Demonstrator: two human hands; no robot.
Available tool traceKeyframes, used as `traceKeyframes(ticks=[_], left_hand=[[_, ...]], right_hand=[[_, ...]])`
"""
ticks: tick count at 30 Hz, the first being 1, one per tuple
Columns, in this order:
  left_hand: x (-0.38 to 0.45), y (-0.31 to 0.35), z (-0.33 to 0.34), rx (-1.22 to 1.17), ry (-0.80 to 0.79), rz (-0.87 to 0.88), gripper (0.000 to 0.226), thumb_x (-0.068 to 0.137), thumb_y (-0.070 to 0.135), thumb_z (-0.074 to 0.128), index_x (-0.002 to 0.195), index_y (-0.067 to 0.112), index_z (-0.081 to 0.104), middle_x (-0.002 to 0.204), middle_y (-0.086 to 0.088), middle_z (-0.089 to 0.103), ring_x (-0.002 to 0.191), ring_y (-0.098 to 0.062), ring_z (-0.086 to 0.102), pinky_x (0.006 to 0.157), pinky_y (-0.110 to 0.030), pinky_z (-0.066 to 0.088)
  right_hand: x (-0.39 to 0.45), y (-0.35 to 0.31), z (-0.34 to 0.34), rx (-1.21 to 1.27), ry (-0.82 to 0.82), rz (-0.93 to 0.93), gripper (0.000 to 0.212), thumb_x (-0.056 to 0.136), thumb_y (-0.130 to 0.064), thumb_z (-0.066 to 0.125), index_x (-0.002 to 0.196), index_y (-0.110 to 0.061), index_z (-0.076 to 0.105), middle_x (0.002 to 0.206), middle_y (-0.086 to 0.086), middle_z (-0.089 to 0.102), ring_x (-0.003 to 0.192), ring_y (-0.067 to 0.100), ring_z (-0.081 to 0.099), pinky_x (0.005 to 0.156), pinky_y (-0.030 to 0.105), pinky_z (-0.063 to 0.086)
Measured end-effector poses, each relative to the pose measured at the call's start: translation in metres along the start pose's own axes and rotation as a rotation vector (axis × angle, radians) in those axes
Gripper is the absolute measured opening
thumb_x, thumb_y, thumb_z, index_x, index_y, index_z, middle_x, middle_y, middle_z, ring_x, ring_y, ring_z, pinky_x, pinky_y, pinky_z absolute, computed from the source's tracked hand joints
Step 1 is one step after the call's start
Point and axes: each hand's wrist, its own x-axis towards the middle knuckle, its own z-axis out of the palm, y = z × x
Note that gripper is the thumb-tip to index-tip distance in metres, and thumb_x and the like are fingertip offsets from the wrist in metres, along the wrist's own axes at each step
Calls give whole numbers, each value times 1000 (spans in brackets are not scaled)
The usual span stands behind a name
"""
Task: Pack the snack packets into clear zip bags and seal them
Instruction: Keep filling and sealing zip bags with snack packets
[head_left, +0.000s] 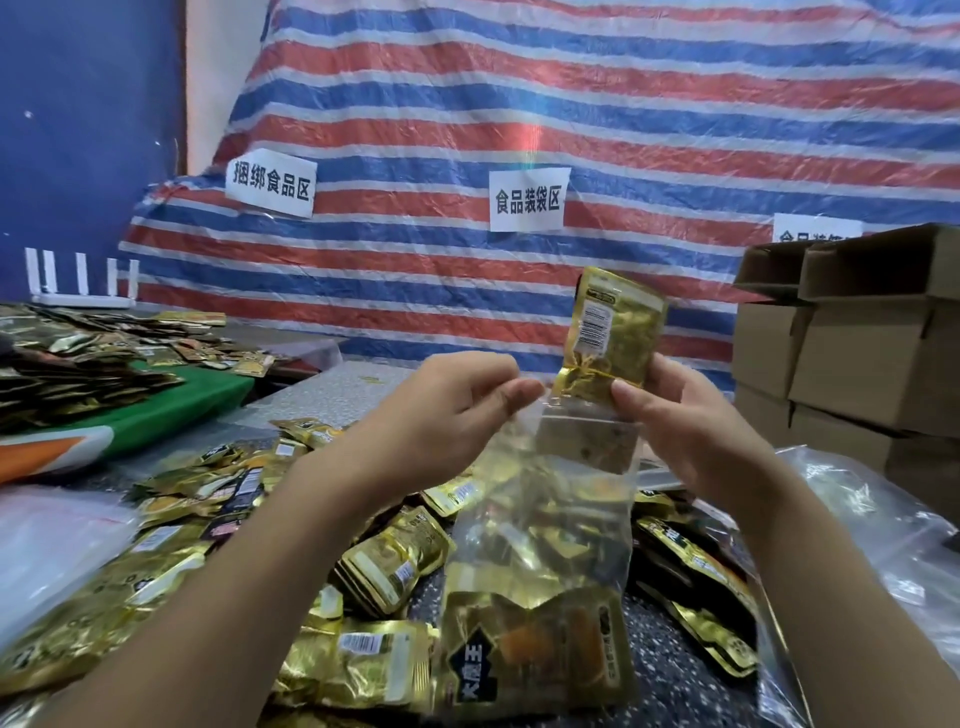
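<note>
A clear zip bag (550, 525) hangs in front of me with several gold snack packets lying in its bottom. My left hand (441, 410) pinches the left side of the bag's mouth. My right hand (680, 415) pinches a gold snack packet (608, 338) by its lower end, upright, right above the bag's open mouth. Whether this hand also holds the bag's right rim I cannot tell. Loose gold packets (389, 561) are heaped on the table below.
Stacked cardboard boxes (852, 343) stand at the right. A pile of clear bags (878, 530) lies beside my right arm, more (47, 545) at the left. A green-covered table (171, 400) with more packets is far left. A striped tarpaulin (571, 104) hangs behind.
</note>
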Motion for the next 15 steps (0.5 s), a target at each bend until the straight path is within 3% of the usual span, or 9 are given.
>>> traceKeyframes(ticks=[3,7,12,15], left_hand=[[1,-4,1,-26,69,-19,53,89,51,45,75,1,57,71,-14,58,60,-11,46,54,-20,36],[3,-8,1,-37,143,-37,55,88,53,48,73,2,59,69,-12,63,61,-19,56,53,-25,42],[3,-9,3,-62,173,-66,56,88,53,46,71,1,58,62,0,59,56,-3,53,54,-22,42],[3,-9,7,-37,230,-47,57,86,54,52,68,1,60,60,-9,60,52,-9,47,50,-22,36]], right_hand=[[-7,-14,-2,-130,-113,9,49,84,-28,68,129,-13,59,124,7,70,116,24,66,93,29,54],[-12,-26,-3,-191,-212,74,52,85,-15,65,136,-10,52,126,11,68,116,28,66,95,37,55],[-17,-38,-1,-328,-337,115,56,84,-18,70,138,-16,52,125,12,69,116,31,66,96,44,54],[-16,-44,2,-415,-391,160,53,86,-17,70,137,-23,54,124,12,69,116,32,65,100,55,49]])
